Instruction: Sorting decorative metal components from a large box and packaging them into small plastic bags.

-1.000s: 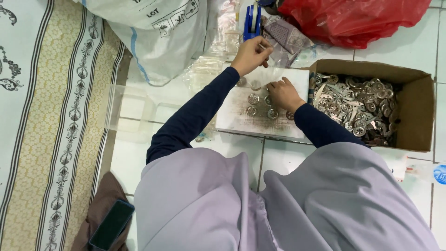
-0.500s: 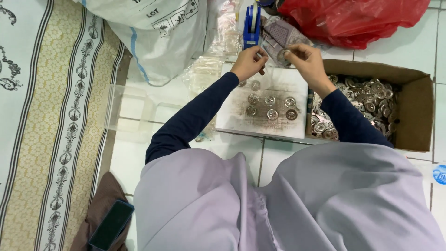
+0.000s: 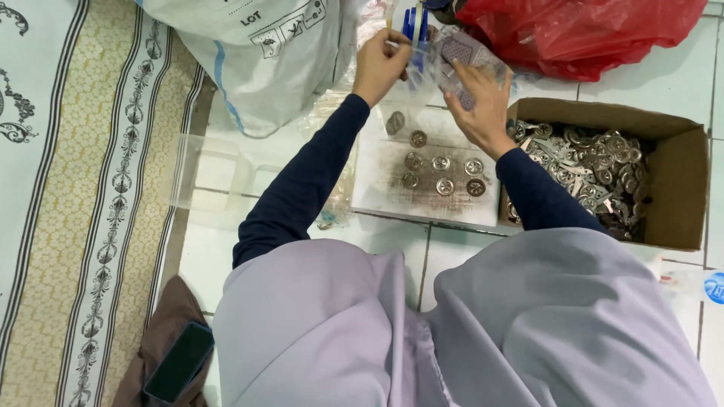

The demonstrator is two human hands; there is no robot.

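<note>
My left hand (image 3: 381, 64) is raised above the far edge of a white board (image 3: 385, 188) and pinches the top of a small clear plastic bag (image 3: 422, 75). With its fingers spread, my right hand (image 3: 479, 98) lies against the bag's other side; whether it grips the bag is unclear. Several round metal pieces (image 3: 441, 173) lie in rows on the stained board below both hands. An open cardboard box (image 3: 682, 188) full of loose metal parts (image 3: 596, 162) sits just right of the board, near my right forearm.
A red plastic bag (image 3: 581, 30) and a blue object (image 3: 413, 22) lie beyond my hands. A white sack (image 3: 256, 53) is at the far left, with a clear plastic container (image 3: 211, 177) on the tiles. A patterned rug (image 3: 60, 188) runs along the left; a phone (image 3: 179, 362) rests by my knee.
My right hand rose from the round pieces on the board to the clear bag. My left hand lifted a little higher with the bag.
</note>
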